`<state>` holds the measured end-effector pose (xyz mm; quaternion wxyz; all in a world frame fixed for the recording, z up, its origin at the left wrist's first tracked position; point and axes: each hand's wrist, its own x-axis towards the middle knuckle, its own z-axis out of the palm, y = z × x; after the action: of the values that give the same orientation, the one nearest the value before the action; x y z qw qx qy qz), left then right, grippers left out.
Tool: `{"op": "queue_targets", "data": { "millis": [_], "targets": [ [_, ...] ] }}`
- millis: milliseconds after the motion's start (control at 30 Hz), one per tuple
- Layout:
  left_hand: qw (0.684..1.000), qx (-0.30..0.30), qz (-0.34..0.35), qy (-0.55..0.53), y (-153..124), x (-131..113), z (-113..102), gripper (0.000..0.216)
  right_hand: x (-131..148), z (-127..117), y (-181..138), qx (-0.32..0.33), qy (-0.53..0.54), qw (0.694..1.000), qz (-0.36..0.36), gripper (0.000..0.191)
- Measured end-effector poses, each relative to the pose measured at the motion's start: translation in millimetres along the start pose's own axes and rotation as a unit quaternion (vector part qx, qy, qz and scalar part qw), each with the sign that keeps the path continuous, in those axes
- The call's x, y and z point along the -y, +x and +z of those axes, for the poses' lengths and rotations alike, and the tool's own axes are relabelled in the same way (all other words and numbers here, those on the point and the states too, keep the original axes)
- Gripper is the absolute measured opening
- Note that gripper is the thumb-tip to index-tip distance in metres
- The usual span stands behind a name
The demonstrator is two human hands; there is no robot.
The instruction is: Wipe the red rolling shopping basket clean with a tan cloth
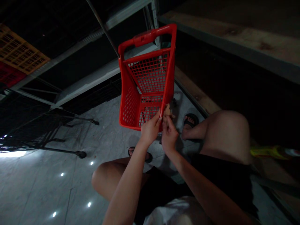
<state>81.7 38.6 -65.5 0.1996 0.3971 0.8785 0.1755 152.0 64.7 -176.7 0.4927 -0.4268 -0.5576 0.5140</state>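
Note:
A red plastic shopping basket with mesh walls and a raised handle stands on the floor in front of me, its inside facing me. My left hand closes on the near right corner of its rim, fingers reaching over the edge. Just to the right, my right hand pinches a crumpled tan cloth against the outer face of the basket's right side. Part of the cloth is hidden behind my fingers. No loose item shows inside the basket.
Metal shelving stands on the left, with an orange crate on it. A dark wheeled rack is at lower left. Wooden shelves run along the right, with a yellow packet. My knees flank the basket.

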Motion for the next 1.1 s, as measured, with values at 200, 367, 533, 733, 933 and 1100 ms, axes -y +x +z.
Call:
{"op": "queue_targets", "data": {
  "millis": [200, 367, 533, 733, 933, 1100],
  "targets": [
    [0.999, -0.002, 0.021, -0.050, -6, 1, 4, 0.049, 19, 20, 102, 0.004, 0.032, 0.998, -0.045, 0.046],
    [0.998, -0.009, 0.018, -0.053, -5, -2, 10, 0.050, -2, 9, 102, 0.039, 0.039, 0.998, -0.002, 0.045],
    [0.989, 0.021, 0.086, -0.118, 3, 10, 8, 0.052, -51, -19, 37, 0.048, 0.034, 0.994, 0.088, 0.040],
    [0.976, 0.028, 0.114, -0.184, 9, 21, 5, 0.052, -38, -21, -6, 0.025, 0.072, 0.989, 0.127, 0.034],
    [0.970, 0.019, 0.099, -0.222, 15, 10, 15, 0.049, 12, -26, 19, 0.006, 0.030, 0.998, -0.058, 0.020],
    [0.976, 0.005, 0.088, -0.199, 18, 1, 18, 0.047, -56, -39, -14, 0.023, -0.044, 0.999, 0.011, 0.020]
  ]
}}
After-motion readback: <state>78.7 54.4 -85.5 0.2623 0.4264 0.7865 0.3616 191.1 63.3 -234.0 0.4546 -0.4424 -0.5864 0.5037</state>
